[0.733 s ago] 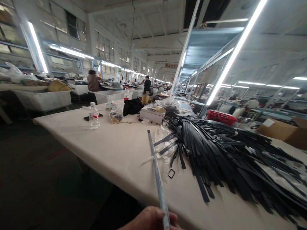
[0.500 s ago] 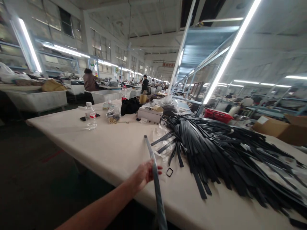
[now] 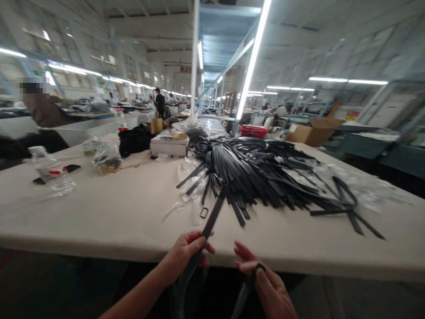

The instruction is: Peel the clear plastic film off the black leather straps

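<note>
My left hand pinches a long flat black strap between thumb and fingers, just above the table's front edge. One end of the strap points up toward the pile, and the rest hangs down into my lap. My right hand is beside it, thumb closed over another dark strap length, its other fingers stretched out. A small dark loop shows at that thumb; whether it is a ring or the strap's end, I cannot tell. A black rectangular ring lies on the table beyond my left hand.
A large heap of black straps spreads across the table. Behind are a white box, black cloth and a bag of small metal parts. A water bottle stands left. Two people are farther off.
My view has swung to the right. My right hand has come into sight with a strap length. The strap in my left hand now leans to the right at its far end.
</note>
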A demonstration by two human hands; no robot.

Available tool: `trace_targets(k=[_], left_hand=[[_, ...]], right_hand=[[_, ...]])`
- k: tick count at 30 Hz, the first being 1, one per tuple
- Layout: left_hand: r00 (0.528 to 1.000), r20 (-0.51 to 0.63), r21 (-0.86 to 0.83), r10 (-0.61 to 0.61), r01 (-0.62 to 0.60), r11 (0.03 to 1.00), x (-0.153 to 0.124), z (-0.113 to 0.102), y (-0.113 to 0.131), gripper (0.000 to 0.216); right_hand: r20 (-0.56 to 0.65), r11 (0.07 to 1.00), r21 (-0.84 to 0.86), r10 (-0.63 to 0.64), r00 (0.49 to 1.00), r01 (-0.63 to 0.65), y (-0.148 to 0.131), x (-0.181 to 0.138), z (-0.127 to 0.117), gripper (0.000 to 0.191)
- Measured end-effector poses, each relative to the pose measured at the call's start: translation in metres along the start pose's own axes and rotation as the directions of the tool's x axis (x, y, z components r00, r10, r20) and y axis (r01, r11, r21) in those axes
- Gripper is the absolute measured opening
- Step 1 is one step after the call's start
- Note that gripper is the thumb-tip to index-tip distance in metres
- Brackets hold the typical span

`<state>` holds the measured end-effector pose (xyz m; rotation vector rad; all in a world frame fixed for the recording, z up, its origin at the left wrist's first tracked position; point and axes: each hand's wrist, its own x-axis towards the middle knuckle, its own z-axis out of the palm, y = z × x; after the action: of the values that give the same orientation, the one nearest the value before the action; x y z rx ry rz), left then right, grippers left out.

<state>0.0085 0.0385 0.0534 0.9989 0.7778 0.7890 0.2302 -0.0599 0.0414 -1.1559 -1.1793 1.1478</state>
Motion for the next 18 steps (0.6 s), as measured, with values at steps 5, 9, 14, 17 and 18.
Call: trace_targets(k=[5, 9, 14, 17, 18], left_hand=[[0.954, 0.233, 0.225, -0.19, 0.137, 0.965, -0.03, 0.013, -0.038, 0.039], [0.949, 0.253, 0.299, -0.187, 0.107, 0.948, -0.031, 0.01, -0.041, 0.042], [0.923, 0.385, 0.175, 0.003, -0.076, 0.982, -0.02, 0.029, -0.02, 0.059], [0.94, 0.338, 0.224, -0.042, -0.038, 0.974, -0.016, 0.05, -0.019, 0.047], [0.948, 0.31, 0.248, -0.075, -0.005, 0.969, -0.017, 0.056, -0.022, 0.043]], right_hand=[[-0.04, 0.951, 0.305, -0.037, 0.998, 0.048, -0.007, 0.038, -0.004, 0.034], [-0.041, 0.935, 0.352, -0.033, 0.999, 0.045, -0.014, 0.037, 0.001, 0.036], [-0.147, 0.979, 0.201, -0.015, 0.989, 0.045, -0.018, 0.028, 0.014, 0.035], [-0.2, 0.982, 0.18, -0.02, 0.98, 0.057, -0.022, 0.025, 0.017, 0.034], [-0.223, 0.981, 0.18, -0.034, 0.974, 0.075, -0.024, 0.024, 0.016, 0.034]])
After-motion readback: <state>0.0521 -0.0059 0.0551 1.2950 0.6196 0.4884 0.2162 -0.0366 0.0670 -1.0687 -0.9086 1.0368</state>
